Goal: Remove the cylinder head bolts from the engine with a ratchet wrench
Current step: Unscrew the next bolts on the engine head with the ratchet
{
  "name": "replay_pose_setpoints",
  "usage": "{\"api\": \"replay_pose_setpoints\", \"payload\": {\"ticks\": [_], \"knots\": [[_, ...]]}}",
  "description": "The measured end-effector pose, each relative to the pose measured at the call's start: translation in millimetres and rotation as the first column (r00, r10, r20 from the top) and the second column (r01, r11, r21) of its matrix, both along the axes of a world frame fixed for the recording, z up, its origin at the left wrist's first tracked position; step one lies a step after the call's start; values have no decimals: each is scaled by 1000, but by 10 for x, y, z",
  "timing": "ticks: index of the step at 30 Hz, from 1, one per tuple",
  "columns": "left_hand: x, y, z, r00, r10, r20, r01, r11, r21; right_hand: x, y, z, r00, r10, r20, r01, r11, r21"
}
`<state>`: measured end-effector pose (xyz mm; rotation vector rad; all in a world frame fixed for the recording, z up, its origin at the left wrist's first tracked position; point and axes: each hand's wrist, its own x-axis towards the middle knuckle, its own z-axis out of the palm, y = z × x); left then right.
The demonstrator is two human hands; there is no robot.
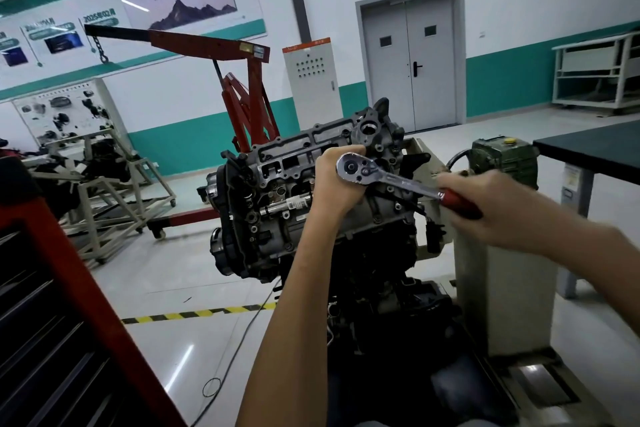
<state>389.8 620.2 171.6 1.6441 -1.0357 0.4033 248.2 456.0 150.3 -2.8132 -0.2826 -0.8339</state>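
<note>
The grey engine (277, 191) sits tilted on a stand, its cylinder head facing up toward me. A chrome ratchet wrench (388, 180) with a red handle lies over the head's right part. My left hand (334, 180) curls around the ratchet's round head from below, fingers wrapped under it. My right hand (491, 204) grips the red handle and looks motion-blurred. The socket and the bolt under the ratchet head are hidden by my left hand.
A red tool cabinet (69, 305) stands at my left. A red engine hoist (242, 87) stands behind the engine. The beige engine stand (502, 288) with a green gearbox (502, 156) is at right, beside a dark table (595, 146). Cables cross the floor.
</note>
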Motion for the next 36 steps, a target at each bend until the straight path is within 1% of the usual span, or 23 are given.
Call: {"api": "replay_pose_setpoints", "payload": {"ticks": [1, 3, 5, 6, 8, 9, 10, 12, 13, 15, 17, 18, 19, 21, 23, 25, 26, 27, 28, 30, 32, 34, 36], "knots": [[9, -8, -22, 999, 9, -33, -11, 999, -52, -7, 107, -131, 1000, 19, -10, -18, 996, 82], [-5, -36, -39, 996, 45, -79, -52, 995, -89, -15, 450, -430, 997, 34, 66, -54, 945, 323], [5, -88, -51, 991, 79, -109, -92, 989, -117, 11, 860, -679, 991, 12, 134, -85, 830, 552], [6, -113, -57, 986, 76, -145, -99, 983, -157, 40, 1056, -762, 991, 28, 132, -106, 761, 640], [1, -133, -69, 977, 55, -204, -102, 969, -227, 111, 1348, -844, 988, 120, 95, -150, 636, 757], [4, -119, -76, 982, 69, -175, -108, 969, -223, 134, 1390, -854, 985, 156, 77, -158, 611, 775], [7, -102, -84, 989, 70, -127, -94, 978, -187, 137, 1347, -828, 984, 165, 65, -156, 625, 765], [32, -37, -71, 993, 80, -83, -88, 990, -107, 98, 1047, -707, 993, 95, 68, -117, 763, 636], [45, -6, -47, 995, 56, -78, -62, 995, -80, 63, 838, -614, 996, 48, 75, -81, 843, 532], [78, 54, -18, 1000, 8, -10, -8, 1000, 14, -1, 407, -361, 996, -14, 85, -12, 954, 301], [79, 54, -5, 997, -30, 71, 22, 995, 100, -36, 109, -91, 992, -85, 97, 76, 993, 88], [77, 41, -7, 996, -32, 78, 24, 995, 94, -39, 31, -22, 988, -117, 102, 114, 993, 39], [68, 26, -17, 997, -26, 72, 22, 998, 58, -33, 19, -14, 986, -135, 101, 132, 991, 39], [64, -6, -42, 1000, -2, 22, 3, 1000, -28, -24, 196, -188, 990, -130, 57, 119, 980, 159], [53, -35, -57, 1000, 16, -16, -17, 998, -63, 8, 596, -489, 997, -73, 18, 59, 910, 410], [34, -69, -48, 997, 15, -79, -23, 994, -102, 94, 1062, -727, 1000, 29, 2, -23, 715, 699], [32, -83, -48, 994, 15, -113, -29, 992, -124, 150, 1264, -799, 998, 62, 19, -53, 611, 790], [30, -96, -52, 990, 11, -140, -31, 989, -142, 207, 1424, -851, 997, 62, 51, -77, 555, 829], [29, -101, -59, 989, 9, -148, -32, 988, -153, 251, 1522, -887, 995, 57, 80, -99, 537, 838], [36, -92, -74, 992, 19, -128, -39, 988, -152, 245, 1487, -873, 994, 71, 81, -107, 558, 823], [49, -56, -70, 994, 54, -94, -64, 993, -101, 159, 1180, -781, 996, 87, 36, -86, 691, 717], [54, -12, -44, 997, 53, -62, -54, 998, -23, 62, 735, -600, 999, 46, -25, -28, 871, 491], [39, 12, 2, 999, 24, -26, -23, 999, 28, 12, 312, -318, 998, -25, -55, 38, 966, 255]]}}
